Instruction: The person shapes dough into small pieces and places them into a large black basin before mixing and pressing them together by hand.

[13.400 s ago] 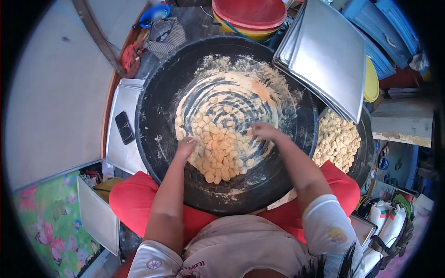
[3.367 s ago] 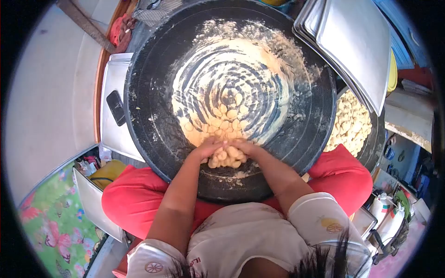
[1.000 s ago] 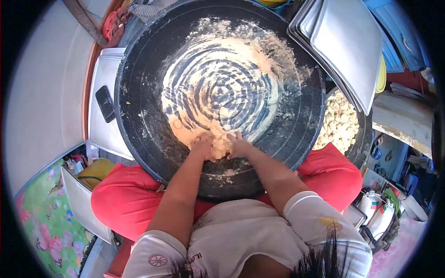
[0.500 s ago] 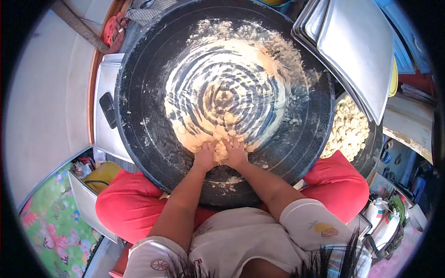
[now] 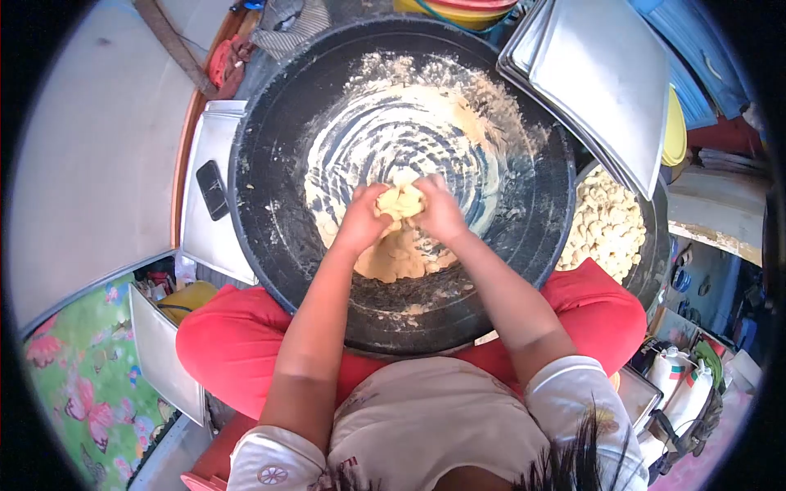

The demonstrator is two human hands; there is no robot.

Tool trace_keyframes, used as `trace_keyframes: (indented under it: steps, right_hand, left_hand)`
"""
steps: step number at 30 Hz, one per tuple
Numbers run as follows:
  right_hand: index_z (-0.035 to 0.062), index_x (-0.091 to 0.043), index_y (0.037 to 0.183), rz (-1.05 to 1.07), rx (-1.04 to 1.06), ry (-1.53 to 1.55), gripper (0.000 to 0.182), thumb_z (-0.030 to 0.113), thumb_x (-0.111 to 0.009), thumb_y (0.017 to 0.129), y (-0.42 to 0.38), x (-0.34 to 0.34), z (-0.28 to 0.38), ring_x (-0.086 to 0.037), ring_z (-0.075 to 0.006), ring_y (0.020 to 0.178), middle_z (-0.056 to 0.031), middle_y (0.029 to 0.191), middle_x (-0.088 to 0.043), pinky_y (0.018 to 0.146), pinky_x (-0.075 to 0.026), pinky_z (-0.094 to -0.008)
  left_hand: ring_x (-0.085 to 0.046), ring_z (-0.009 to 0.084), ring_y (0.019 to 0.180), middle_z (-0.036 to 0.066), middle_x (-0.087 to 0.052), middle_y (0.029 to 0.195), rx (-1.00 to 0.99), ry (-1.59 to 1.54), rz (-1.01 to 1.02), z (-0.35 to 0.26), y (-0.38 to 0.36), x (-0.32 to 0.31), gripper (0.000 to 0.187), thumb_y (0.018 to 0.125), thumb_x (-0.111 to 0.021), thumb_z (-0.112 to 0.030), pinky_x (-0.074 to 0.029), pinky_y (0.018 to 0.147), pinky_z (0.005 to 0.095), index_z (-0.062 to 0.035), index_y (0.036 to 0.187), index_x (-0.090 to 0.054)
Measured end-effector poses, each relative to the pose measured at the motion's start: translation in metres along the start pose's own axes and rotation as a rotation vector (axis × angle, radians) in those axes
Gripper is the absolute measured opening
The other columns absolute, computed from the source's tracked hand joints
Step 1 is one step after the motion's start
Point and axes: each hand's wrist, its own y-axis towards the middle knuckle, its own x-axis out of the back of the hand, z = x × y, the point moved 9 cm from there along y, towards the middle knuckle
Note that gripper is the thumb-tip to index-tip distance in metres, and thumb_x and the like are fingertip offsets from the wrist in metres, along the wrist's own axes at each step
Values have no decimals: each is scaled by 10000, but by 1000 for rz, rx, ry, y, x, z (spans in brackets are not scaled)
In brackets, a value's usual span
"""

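Observation:
Between my two hands is a lump of pale yellow dough (image 5: 399, 202), held above the floury bottom of a big round black tub (image 5: 270, 188). My left hand (image 5: 364, 214) is wrapped round the lump's left side, and my right hand (image 5: 438, 209) grips its right side. Below the hands, loose flour (image 5: 401, 258) lies heaped toward the near side of the tub. Ringed streaks of flour cover the rest of the tub's floor.
Stacked metal trays (image 5: 606, 65) lean over the tub's right rim. A second tub holds many small dough pieces (image 5: 606, 221) at the right. On the left, a phone (image 5: 213, 190) lies on another metal tray (image 5: 205, 237). A yellow basin (image 5: 458, 15) stands behind.
Both hands have risen from the near flour toward the tub's middle, bringing the dough lump up between them. The view has shifted slightly.

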Motion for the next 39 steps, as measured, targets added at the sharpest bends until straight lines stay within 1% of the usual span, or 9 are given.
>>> trace_keyframes:
  steps: [5, 9, 12, 18, 26, 33, 34, 35, 39]
  right_hand:
    - [137, -570, 1083, -5, 154, -496, 401, 7, -604, 705, -71, 28, 33, -521, -356, 1004, -123, 1113, -488, 851, -459, -422]
    - [187, -595, 1142, 679, 111, -611, 423, 31, -577, 749, -161, -64, -68, -547, -345, 1036, -127, 1176, -527, 864, -454, -438]
    - [153, -609, 1090, 465, 17, -419, 441, 80, -651, 658, -132, -48, -79, -560, -340, 964, -143, 1056, -550, 821, -464, -412]
    - [138, -618, 974, 353, -9, -457, 327, 240, -696, 673, -131, 148, 28, -571, -338, 955, -151, 1014, -565, 797, -463, -409]
    - [42, -553, 1130, 83, -392, -786, 524, 100, -670, 623, -177, 376, -55, -578, -329, 1017, -200, 1058, -609, 853, -466, -383]
    - [70, -518, 1180, 358, -193, -550, 533, 168, -683, 683, -124, 236, -27, -514, -339, 1100, -183, 1192, -536, 940, -409, -379]
    - [70, -517, 1183, 422, -156, -551, 535, 173, -685, 685, -109, 206, -21, -517, -336, 1095, -183, 1183, -540, 937, -410, -383]
    - [71, -517, 1186, 489, -119, -551, 538, 178, -686, 687, -95, 177, -20, -520, -332, 1091, -183, 1174, -544, 934, -411, -387]
    - [75, -502, 1210, 600, -130, -369, 597, 278, -711, 689, -15, 75, -76, -521, -334, 1090, -184, 1184, -539, 890, -433, -389]
  left_hand:
    - [-503, 392, 1077, 205, -446, 1210, 35, 255, 56, -25, -65, -11, 483, 711, -614, -17, -413, 941, 388, -92, 1176, -506]
    - [-600, 338, 954, 190, -632, 985, 114, 545, 692, 88, -128, -121, 443, 656, -678, -144, -473, 817, 381, -149, 1096, -628]
    - [-621, 340, 871, 176, -649, 920, -56, 530, 662, 83, -97, -135, 462, 612, -680, -110, -486, 757, 385, -132, 1071, -635]
    - [-634, 247, 783, 154, -650, 886, -286, 154, 566, -144, -49, -163, 416, 631, -692, -99, -493, 700, 351, -65, 1036, -601]
    - [-491, 367, 1064, 200, -521, 1099, -664, -9, 327, -326, -65, -214, 488, 707, -679, -247, -400, 942, 385, -60, 1136, -541]
    - [-574, 301, 633, 131, -610, 733, -281, 134, 520, -55, -3, -160, 282, 741, -641, -312, -455, 615, 372, -42, 817, -609]
    - [-571, 294, 626, 132, -613, 739, -511, 179, 338, -21, -3, -139, 290, 748, -628, -330, -449, 606, 373, -42, 778, -616]
    - [-589, 302, 784, 150, -623, 900, -82, 115, 510, 29, -4, -124, 295, 742, -631, -331, -456, 701, 395, -42, 800, -627]
    - [-563, 328, 962, 196, -591, 1020, 257, 337, 178, 168, 1, -46, 355, 727, -656, -283, -446, 855, 400, -41, 984, -622]
